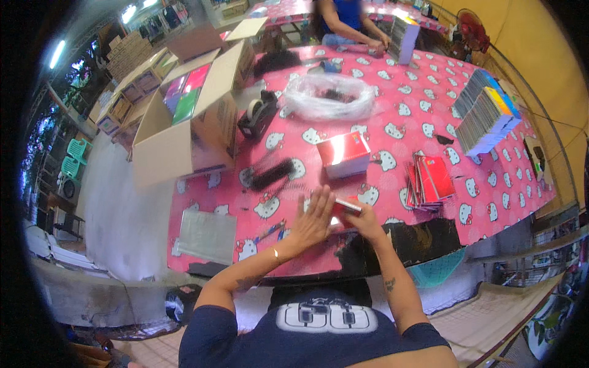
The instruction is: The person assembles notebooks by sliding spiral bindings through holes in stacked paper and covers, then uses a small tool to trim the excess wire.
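Near the table's front edge, my right hand (pixel 367 223) grips a small stack of red notebooks (pixel 348 206), its fingers closed round their right side. My left hand (pixel 311 219) lies against the left side of the notebooks with its fingers stretched out flat. Just beyond both hands stands a neat block of red notebooks (pixel 345 151) with glossy covers. To the right, more red notebooks (pixel 432 180) lie in a loose, fanned pile. How many notebooks I hold cannot be made out.
An open carton (pixel 211 132) with coloured notebooks stands left, beside a black tape dispenser (pixel 257 115). Plastic wrapping (pixel 331 98) lies mid-table; a transparent sheet (pixel 207 237) lies front left. Tall notebook stacks (pixel 488 116) stand right. Across the table, another person (pixel 343 24) handles something small.
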A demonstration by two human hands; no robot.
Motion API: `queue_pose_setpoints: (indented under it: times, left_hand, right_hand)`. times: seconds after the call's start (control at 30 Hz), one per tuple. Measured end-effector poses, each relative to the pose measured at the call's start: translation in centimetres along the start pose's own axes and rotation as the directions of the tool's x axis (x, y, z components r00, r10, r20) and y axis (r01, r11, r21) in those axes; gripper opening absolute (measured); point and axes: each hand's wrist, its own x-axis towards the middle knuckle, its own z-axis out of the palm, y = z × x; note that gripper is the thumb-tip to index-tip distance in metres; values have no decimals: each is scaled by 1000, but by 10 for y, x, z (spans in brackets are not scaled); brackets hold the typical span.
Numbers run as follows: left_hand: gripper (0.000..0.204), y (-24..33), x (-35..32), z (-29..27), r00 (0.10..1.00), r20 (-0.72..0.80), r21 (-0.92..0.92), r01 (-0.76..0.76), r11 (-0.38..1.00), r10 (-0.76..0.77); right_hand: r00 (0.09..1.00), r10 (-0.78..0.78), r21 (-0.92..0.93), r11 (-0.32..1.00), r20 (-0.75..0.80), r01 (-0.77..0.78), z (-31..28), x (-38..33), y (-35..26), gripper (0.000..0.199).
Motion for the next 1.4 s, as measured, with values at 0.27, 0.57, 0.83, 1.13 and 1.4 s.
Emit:
queue_pose_setpoints:
  times: [0.27, 0.57, 0.83, 1.13, 1.4]
  left_hand:
    - [97, 0, 28, 1, 997, -21, 116, 71, 991, -69]
    - [94, 15, 14, 11, 988, -97, 5, -119, 993, 119]
    - [91, 27, 10, 19, 985, -99, -1, -139, 990, 138]
    - [88, 52, -15, 4, 996, -80, -266, -58, 962, 38]
    - [76, 71, 2, -68, 873, 216, -940, 307, 149, -438]
  right_hand:
    - [998, -44, 24, 999, -37, 45, 2, 1, -5, 37]
    - [991, -126, 18, 992, -41, 126, -4, -5, 13, 43]
    - [988, -153, -104, 983, -12, 151, -6, -4, 16, 48]
    - [993, -98, -28, 995, -62, 96, 9, -8, -12, 41]
    - [921, -388, -438, 837, -49, 329, 63, -49, -93, 82]
